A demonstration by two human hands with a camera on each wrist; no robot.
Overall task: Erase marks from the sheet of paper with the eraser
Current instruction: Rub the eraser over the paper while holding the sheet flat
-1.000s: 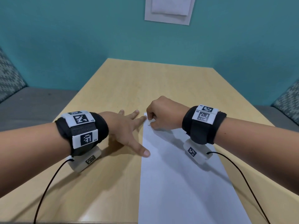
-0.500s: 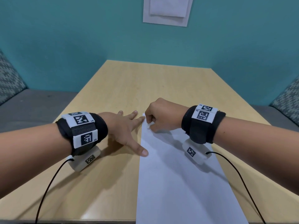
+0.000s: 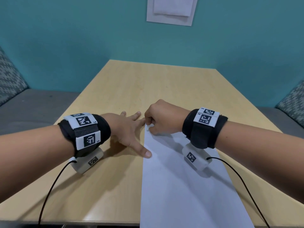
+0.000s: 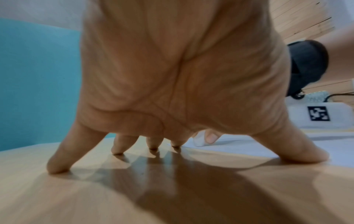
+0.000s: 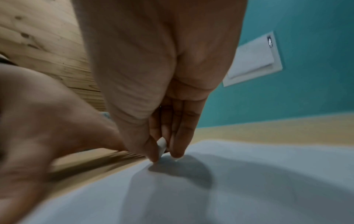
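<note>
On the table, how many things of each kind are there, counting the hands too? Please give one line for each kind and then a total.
Hands: 2, the left hand spread flat, the right hand pinching the eraser
Sheet of paper: 1
Eraser: 1
Wrist bands with printed markers: 2, one on the left wrist, one on the right
Total: 6

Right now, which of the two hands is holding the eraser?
The right hand: it pinches the white eraser against the paper's far corner. The left hand lies spread, holding nothing.
</note>
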